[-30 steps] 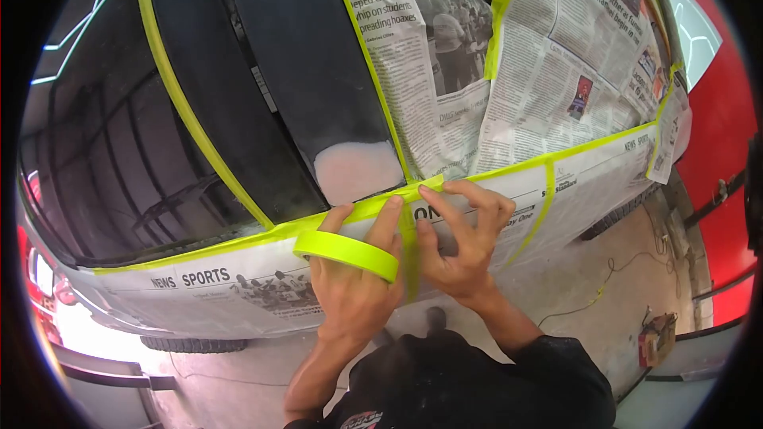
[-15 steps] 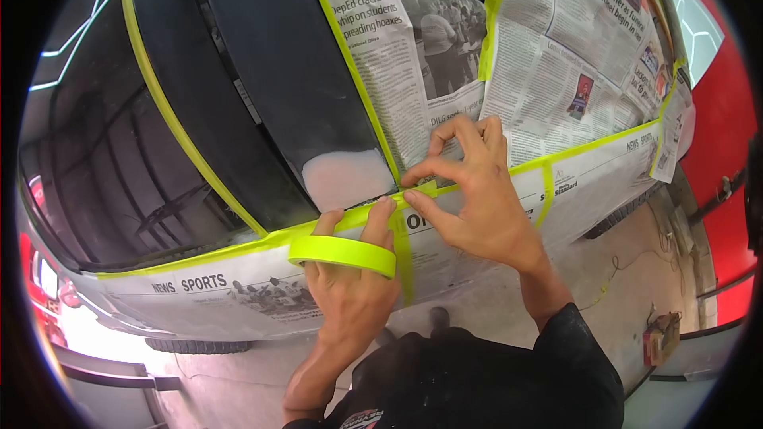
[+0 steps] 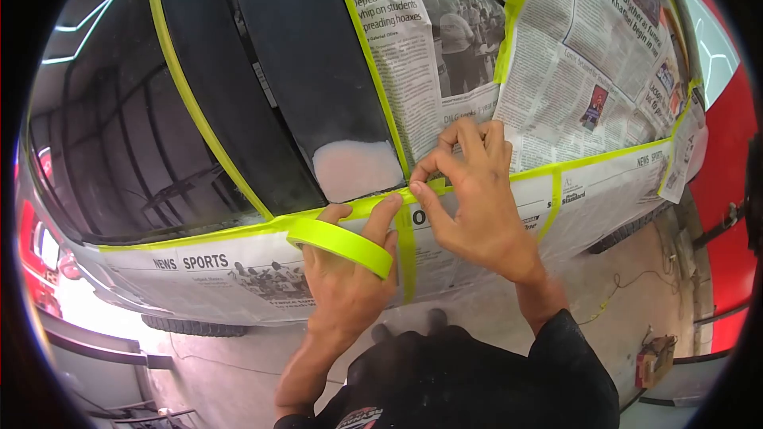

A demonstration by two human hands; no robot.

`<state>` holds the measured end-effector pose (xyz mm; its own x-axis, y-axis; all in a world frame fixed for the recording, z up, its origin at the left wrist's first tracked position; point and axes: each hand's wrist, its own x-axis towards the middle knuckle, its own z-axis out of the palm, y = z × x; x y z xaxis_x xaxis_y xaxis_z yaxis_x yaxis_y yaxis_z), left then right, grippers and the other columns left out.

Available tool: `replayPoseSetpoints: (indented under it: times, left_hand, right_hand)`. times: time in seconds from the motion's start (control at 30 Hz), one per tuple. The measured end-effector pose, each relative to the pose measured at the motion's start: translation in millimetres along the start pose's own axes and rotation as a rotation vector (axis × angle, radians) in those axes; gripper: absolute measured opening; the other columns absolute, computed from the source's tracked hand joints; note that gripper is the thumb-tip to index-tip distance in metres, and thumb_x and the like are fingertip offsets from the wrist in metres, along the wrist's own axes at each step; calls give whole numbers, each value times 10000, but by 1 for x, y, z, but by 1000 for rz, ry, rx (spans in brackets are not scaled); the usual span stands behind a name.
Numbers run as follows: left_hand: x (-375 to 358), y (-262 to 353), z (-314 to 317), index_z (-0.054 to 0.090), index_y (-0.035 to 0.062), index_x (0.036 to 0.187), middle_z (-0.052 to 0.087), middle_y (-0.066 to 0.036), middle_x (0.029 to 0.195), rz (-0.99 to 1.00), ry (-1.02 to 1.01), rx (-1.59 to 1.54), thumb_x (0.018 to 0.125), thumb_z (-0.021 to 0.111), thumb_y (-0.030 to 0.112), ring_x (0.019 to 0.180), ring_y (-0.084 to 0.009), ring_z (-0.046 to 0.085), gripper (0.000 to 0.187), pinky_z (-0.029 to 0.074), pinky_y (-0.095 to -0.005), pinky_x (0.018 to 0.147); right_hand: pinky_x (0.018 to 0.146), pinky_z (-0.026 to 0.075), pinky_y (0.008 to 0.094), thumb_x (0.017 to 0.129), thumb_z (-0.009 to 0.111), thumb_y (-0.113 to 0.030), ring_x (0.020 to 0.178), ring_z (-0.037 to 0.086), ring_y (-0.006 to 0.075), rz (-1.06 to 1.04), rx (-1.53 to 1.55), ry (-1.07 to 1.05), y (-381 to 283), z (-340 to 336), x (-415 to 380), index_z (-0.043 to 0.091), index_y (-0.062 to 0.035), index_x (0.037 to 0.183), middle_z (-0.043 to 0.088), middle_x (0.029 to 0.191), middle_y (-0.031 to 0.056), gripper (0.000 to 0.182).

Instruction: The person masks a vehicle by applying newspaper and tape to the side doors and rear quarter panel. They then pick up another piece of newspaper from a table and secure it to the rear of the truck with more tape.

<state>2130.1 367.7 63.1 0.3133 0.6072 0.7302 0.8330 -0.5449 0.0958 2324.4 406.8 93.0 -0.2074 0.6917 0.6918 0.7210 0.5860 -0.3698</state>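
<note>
My left hand (image 3: 350,278) carries a roll of bright yellow masking tape (image 3: 340,246) looped around its fingers. Its fingertips press on the yellow tape strip (image 3: 282,225) along the lower edge of a dark vehicle panel (image 3: 306,56). Just right of it, my right hand (image 3: 473,199) has thumb and index tip pinched together where tape strips meet; what lies between them is hidden. Its other fingers curl over the newspaper (image 3: 385,40). A pale, pinkish smooth patch (image 3: 358,171) on the panel sits just above my left fingertips.
More newspaper (image 3: 612,48) covers the vehicle at right, edged with yellow tape, and a newspaper band (image 3: 262,278) hangs along the lower side. Glossy dark glass (image 3: 103,135) is at left. Below are a tyre (image 3: 195,326), a box (image 3: 656,357) and a cable (image 3: 628,282) on the floor.
My right thumb and index finger have closed into a pinch at the tape junction. The left hand stays on the strip, its tape roll slightly more tilted. The view has shifted a little.
</note>
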Motion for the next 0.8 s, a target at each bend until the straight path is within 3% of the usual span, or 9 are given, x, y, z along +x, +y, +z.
replayPoseSetpoints:
  times: [0.1,0.2,0.27,0.47,0.5,0.57,0.67,0.8]
  left_hand:
    - [5,3,7,720,158,1328,654,-85,1067,28,30,14,849,770,102,1065,-331,593,484,478,-481,869]
    - [6,8,7,674,157,1365,692,19,1290,-40,-49,-10,838,787,46,1146,-317,561,550,425,-479,988]
    - [8,11,9,672,168,1371,692,19,1287,-22,-21,-9,841,788,53,1149,-320,563,555,427,-484,988]
    - [-2,5,-2,674,188,1395,689,29,1330,-57,-14,-19,850,783,66,1181,-317,561,569,430,-469,990]
    - [-10,0,-8,680,189,1391,687,34,1342,-71,7,13,851,783,65,1187,-317,560,564,431,-464,989]
    - [-19,-8,-13,709,190,1367,686,60,1368,-89,27,74,846,782,47,1205,-319,560,545,439,-446,976]
    - [-10,-5,-2,725,205,1337,716,-23,1100,-66,24,71,844,786,142,1126,-326,611,501,480,-494,931]
    - [-9,-7,-3,720,202,1346,693,46,1344,-62,43,60,851,775,29,1221,-314,553,527,428,-442,1010]
  right_hand:
    - [933,350,497,849,758,-132,1110,435,337,28,-34,-2,-3,0,-1,696,-95,921,517,1110,98,102]
    - [930,350,506,859,753,-138,1116,437,338,62,-57,-3,-9,0,-1,697,-98,920,524,1112,100,92]
    - [931,348,517,865,752,-141,1120,442,339,92,-51,1,-10,1,-3,700,-102,917,530,1115,102,84]
    - [918,372,433,854,784,-103,1047,442,304,101,50,237,8,9,-8,717,-105,937,526,1080,85,107]
    - [902,376,392,843,791,-78,1032,428,287,88,49,207,7,4,-12,725,-101,956,523,1073,75,132]
    - [897,376,395,836,794,-70,1033,428,285,71,52,204,7,2,-15,734,-103,959,527,1080,71,141]
    - [889,380,397,822,801,-60,1026,430,282,81,72,241,8,6,-19,744,-107,962,538,1084,67,159]
    - [883,388,399,810,808,-49,1020,440,281,72,71,270,13,4,-22,750,-106,967,555,1082,68,177]
